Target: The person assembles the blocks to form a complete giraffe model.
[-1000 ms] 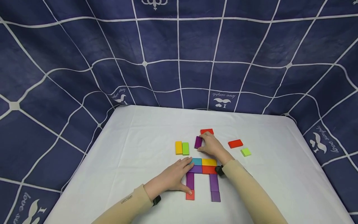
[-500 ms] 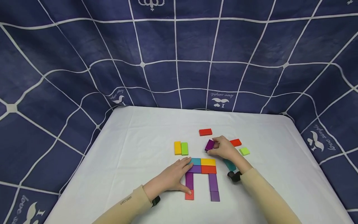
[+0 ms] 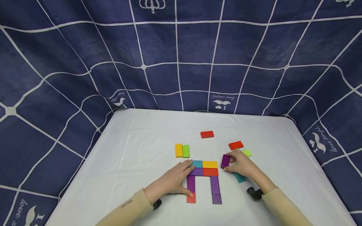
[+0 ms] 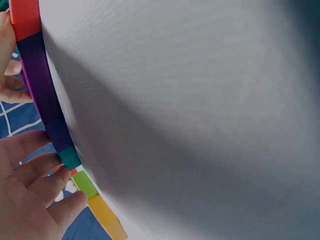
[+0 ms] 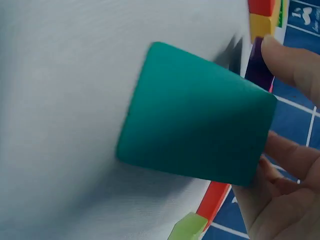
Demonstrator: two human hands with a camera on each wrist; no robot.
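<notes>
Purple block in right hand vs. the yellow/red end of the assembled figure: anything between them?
Nothing: head view shows only bare white tablecloth between the purple block and the figure.

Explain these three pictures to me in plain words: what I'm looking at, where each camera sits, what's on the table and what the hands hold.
No machine here: a person works with two bare hands. The wide picture comes from a camera on the person's head, looking down at a white table with a blue checked cloth behind. The two close, tilted pictures come from cameras strapped to each wrist.

Flat coloured blocks lie on the table. Several are joined into an arch shape. Loose ones lie around it: a yellow and green pair, two red blocks, a light green block and a teal block, which fills the right wrist view.

The left hand rests flat against the arch. The right hand pinches a purple block just right of it.
</notes>
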